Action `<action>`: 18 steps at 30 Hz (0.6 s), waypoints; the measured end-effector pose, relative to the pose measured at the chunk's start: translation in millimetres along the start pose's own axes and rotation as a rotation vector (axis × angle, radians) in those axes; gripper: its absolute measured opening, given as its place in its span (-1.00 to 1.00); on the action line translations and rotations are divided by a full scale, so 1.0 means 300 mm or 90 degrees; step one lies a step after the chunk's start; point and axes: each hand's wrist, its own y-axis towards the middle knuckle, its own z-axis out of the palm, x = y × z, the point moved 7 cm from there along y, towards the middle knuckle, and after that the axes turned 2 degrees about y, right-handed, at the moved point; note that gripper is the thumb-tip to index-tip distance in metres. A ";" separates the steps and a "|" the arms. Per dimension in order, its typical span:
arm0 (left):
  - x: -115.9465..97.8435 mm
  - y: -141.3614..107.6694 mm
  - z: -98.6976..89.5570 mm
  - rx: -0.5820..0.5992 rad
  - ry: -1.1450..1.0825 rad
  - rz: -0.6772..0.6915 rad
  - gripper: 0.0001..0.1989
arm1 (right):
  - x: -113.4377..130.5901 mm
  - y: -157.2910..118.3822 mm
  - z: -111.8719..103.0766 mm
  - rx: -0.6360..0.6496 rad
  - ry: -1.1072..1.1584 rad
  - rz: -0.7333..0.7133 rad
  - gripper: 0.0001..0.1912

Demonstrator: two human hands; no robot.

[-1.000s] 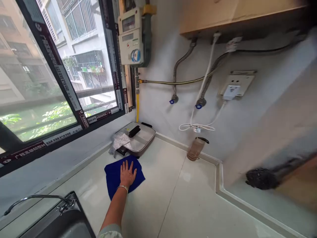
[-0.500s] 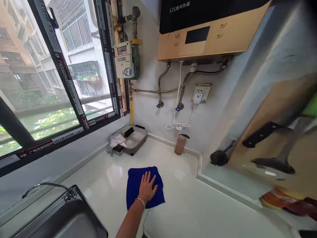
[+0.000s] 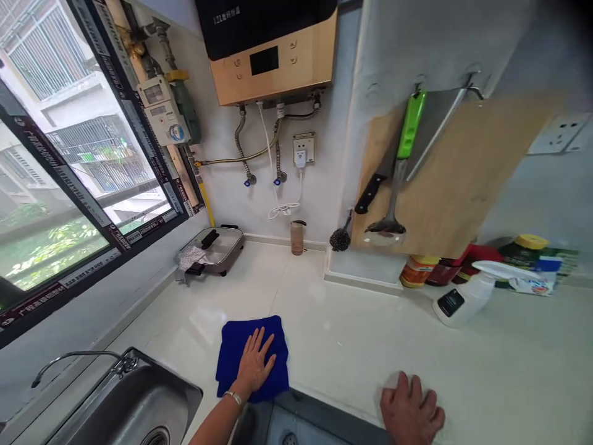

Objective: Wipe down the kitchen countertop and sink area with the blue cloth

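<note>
My left hand (image 3: 254, 364) lies palm down on a blue cloth (image 3: 231, 346), fingers spread, near the front edge of the white counter (image 3: 343, 346). A band circles that wrist. Over to the right, my right hand (image 3: 411, 408) rests on the counter close to its front edge, fingers bent and slightly apart, with nothing visible in it. The cloth is spread nearly flat, and part of it is hidden under my left hand.
A steel sink (image 3: 139, 402) with a faucet (image 3: 78, 354) sits at the left. Further back are a lidded pan (image 3: 222, 250) and a brown bottle (image 3: 297, 238). At the right stand a white spray bottle (image 3: 466, 303) and several jars (image 3: 418, 271). Utensils and a cutting board (image 3: 445, 191) hang above.
The view has swung right, bringing the spray bottle and jars into sight. My right hand has come into view on the counter. My left hand is still on the cloth, now nearer the counter's front edge.
</note>
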 end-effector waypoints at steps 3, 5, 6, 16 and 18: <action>0.021 -0.099 -0.045 0.027 0.007 0.005 -0.45 | -0.011 0.008 0.010 0.014 0.004 0.011 -0.32; 0.045 -0.171 -0.078 0.046 0.011 0.004 -0.44 | -0.021 0.005 0.019 0.023 0.007 0.016 -0.30; 0.061 -0.207 -0.094 0.052 0.014 0.000 -0.44 | -0.025 0.002 0.021 0.027 0.009 0.017 -0.30; 0.328 -0.342 -0.086 0.089 -0.007 -0.129 -0.49 | -0.026 -0.009 0.025 -0.028 -0.020 0.044 -0.43; 0.387 -0.284 -0.070 0.052 0.012 -0.181 -0.48 | -0.054 -0.008 0.054 -0.027 -0.034 0.051 -0.42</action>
